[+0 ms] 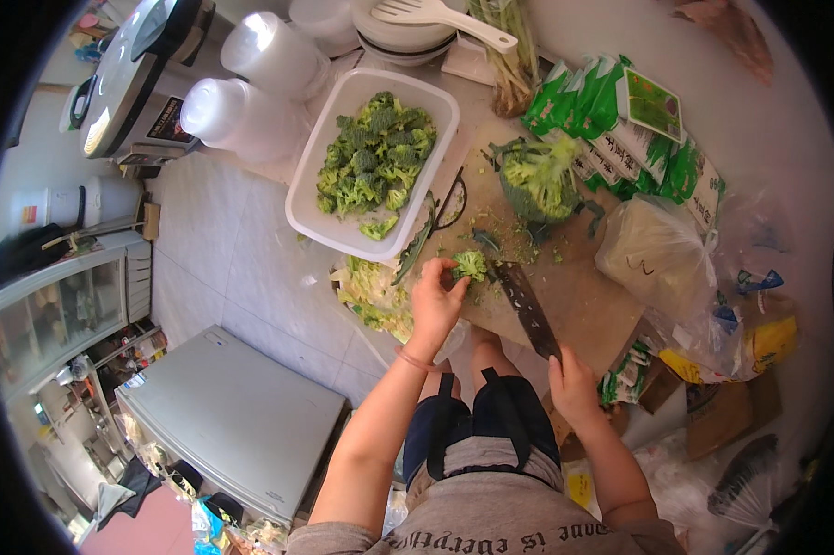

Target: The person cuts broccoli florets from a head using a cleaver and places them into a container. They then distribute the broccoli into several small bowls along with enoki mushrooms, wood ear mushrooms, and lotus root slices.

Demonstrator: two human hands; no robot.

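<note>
Between the thumb and fingers of my left hand (438, 295) is a small broccoli floret (470, 266), just above the cutting board (562, 277). My right hand (574, 385) grips the handle of a cleaver (528, 309); its dark, wet-looking blade has green bits on it, and its tip lies close to the floret. A larger, partly cut broccoli head (540, 177) rests farther back on the board among scattered crumbs and leaf pieces. Left of it stands a white plastic tub (299, 201) holding many cut florets (375, 156).
A bag of pale green trimmings (375, 295) hangs below the tub. Green-and-white packets (632, 146) and a tied plastic bag (660, 250) border the board's right side. Scissors (453, 201) lie beside the tub. Behind stand stacked plastic containers (268, 55) and bowls with a slotted spatula (452, 19).
</note>
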